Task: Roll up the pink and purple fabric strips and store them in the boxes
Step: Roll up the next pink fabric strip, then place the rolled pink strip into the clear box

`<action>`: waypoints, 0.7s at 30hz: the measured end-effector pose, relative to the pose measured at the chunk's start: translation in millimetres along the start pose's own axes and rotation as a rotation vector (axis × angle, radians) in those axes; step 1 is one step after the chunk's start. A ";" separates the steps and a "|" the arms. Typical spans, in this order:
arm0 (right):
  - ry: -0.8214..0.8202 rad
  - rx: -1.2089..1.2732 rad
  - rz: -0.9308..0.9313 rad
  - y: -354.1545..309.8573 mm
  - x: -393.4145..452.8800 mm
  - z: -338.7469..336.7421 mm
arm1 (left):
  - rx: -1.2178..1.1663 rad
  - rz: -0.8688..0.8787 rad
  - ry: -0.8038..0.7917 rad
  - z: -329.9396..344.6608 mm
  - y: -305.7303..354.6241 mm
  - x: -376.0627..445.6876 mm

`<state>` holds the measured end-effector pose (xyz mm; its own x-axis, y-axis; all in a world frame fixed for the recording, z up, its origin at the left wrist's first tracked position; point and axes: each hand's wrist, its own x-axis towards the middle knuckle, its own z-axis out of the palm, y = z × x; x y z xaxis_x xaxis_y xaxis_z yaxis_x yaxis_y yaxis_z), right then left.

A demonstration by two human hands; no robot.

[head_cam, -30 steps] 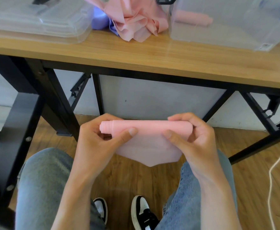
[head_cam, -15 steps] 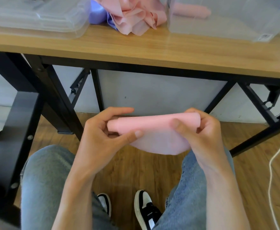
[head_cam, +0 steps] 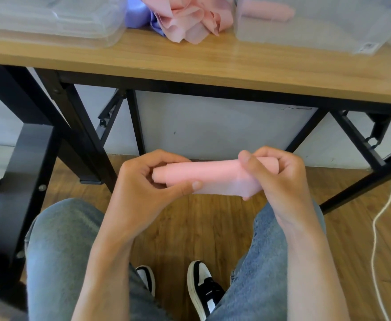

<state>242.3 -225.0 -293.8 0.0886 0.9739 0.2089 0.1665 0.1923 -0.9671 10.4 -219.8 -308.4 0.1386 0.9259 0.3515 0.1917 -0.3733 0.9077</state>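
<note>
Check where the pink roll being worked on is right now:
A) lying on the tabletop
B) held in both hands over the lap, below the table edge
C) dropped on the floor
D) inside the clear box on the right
B: the left hand and right hand each grip an end of the pink roll in front of the knees, below the table edge.

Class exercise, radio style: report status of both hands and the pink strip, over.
Left hand and right hand both grip the pink roll, held over the lap. Short tail unrolled. Clear box on table already holds one roll. Nothing in the way.
</note>
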 end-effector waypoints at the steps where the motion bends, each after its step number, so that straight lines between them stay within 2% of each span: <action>1: 0.000 -0.028 0.008 -0.3 0.5 0.0 | 0.009 0.002 -0.003 0.2 -0.8 -0.2; 3: -0.049 -0.077 0.024 -0.8 1.1 -1.5 | 0.019 -0.018 -0.003 0.8 -1.7 -0.7; 7: -0.255 -0.199 0.042 -7.3 4.8 -11.5 | 0.033 -0.064 0.009 0.9 -1.3 0.6; 11: -0.396 -0.309 0.003 -22.9 14.7 -19.6 | 0.072 -0.034 -0.034 2.0 3.4 11.0; 18: -0.355 -0.460 -0.092 -52.5 34.6 -35.5 | 0.439 0.066 -0.412 -0.4 35.1 66.1; 21: -0.401 -0.531 -0.123 -67.9 40.4 -37.7 | 0.586 0.123 -0.590 2.9 51.8 86.4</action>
<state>271.6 -203.3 -214.2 -0.3162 0.9377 0.1438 0.6211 0.3192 -0.7158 35.1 -159.3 -231.7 0.6456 0.7551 0.1143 0.5934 -0.5902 0.5473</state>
